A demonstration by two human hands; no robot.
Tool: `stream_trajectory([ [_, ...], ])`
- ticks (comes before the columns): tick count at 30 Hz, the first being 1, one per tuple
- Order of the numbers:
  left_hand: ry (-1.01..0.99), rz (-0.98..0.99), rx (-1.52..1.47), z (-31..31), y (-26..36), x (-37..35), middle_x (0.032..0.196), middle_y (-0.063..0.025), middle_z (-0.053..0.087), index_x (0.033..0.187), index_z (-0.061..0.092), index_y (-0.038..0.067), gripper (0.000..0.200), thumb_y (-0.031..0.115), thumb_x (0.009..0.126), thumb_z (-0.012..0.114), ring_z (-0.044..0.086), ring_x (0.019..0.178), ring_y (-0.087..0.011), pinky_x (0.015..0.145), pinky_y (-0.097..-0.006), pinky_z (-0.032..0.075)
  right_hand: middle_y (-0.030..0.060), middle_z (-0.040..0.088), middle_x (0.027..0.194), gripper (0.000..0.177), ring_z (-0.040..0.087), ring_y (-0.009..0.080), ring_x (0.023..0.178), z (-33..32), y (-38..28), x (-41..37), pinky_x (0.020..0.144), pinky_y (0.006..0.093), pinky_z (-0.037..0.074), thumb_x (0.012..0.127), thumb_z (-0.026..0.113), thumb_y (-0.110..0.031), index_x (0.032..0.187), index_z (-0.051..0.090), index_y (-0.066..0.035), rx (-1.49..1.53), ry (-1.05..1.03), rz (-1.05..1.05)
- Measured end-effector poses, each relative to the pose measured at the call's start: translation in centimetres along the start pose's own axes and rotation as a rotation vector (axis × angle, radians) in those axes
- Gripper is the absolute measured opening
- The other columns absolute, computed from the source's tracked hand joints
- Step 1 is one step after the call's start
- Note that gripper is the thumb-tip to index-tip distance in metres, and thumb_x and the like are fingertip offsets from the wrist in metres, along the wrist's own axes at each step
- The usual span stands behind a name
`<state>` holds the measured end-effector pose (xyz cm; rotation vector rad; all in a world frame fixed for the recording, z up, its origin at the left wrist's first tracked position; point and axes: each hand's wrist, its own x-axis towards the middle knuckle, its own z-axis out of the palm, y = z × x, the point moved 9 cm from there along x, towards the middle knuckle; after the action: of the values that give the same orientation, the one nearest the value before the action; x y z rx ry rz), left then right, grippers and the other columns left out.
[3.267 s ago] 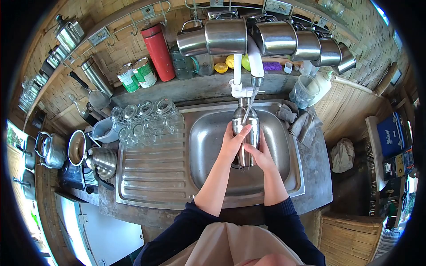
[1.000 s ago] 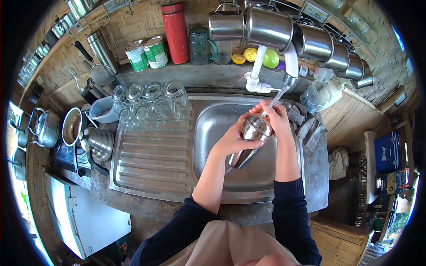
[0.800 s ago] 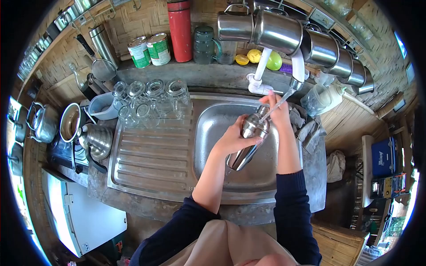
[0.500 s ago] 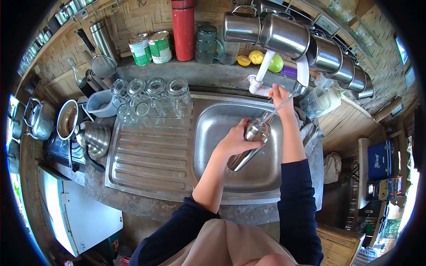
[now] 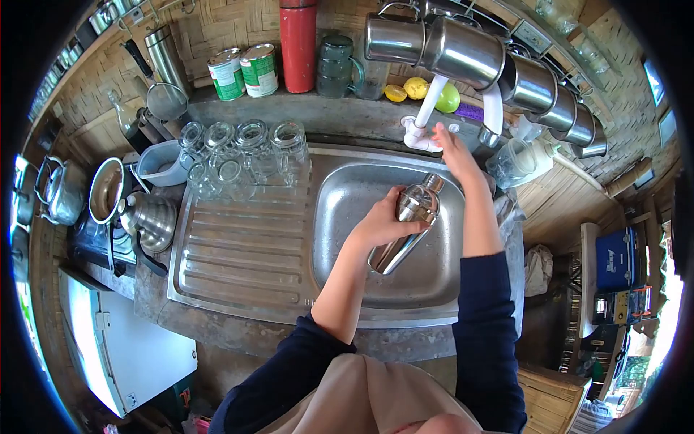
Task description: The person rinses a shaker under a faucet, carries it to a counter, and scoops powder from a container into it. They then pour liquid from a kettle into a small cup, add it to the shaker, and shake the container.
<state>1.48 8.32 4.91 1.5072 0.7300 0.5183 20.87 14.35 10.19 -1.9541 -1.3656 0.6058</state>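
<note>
My left hand [image 5: 389, 220] is wrapped round a shiny metal cocktail shaker [image 5: 409, 226], which tilts over the steel sink [image 5: 340, 249] with its narrow top up and to the right. My right hand [image 5: 453, 150] is raised beside the white tap pipe [image 5: 431, 101], its fingers apart and nothing in them. From the curved spout [image 5: 492, 119] to the right of that hand, no water stream shows.
Upturned glass mugs [image 5: 253, 145] stand on the ribbed drainboard [image 5: 242, 253]. Steel pots [image 5: 463, 54] hang above the tap. A kettle [image 5: 153, 220] is at the left; a plastic jug [image 5: 515, 165] stands right of the sink. Cans and fruit line the back ledge.
The water stream onto the shaker has stopped. My right hand's fingers have spread near the tap, and the shaker has shifted slightly, its top now clearly visible.
</note>
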Motion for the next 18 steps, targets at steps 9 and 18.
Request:
stream_trajectory([
  [9,-0.013,0.099,-0.137,0.1,1.2,-0.5,0.114,-0.016,0.06,0.132,0.04,-0.002,0.092,0.029,0.058,0.085,0.058,0.106,-0.024,0.094,-0.0317,0.044,0.0102,0.06,0.107,0.042,0.054,0.0133,0.096,3.9,-0.4,-12.0,0.087,0.0257,0.042,0.092,0.059,-0.02,0.128,0.046,-0.003,0.763,0.156,0.087],
  [18,-0.03,0.161,-0.32,1.2,1.6,0.2,0.119,-0.0124,0.056,0.134,0.04,0.001,0.086,0.02,0.062,0.084,0.054,0.111,-0.022,0.097,-0.0327,0.041,0.0116,0.051,0.123,0.048,0.049,0.0187,0.112,5.8,2.4,-16.1,0.097,0.0306,0.037,0.099,0.044,-0.029,0.136,0.037,0.0,0.998,0.522,0.068],
])
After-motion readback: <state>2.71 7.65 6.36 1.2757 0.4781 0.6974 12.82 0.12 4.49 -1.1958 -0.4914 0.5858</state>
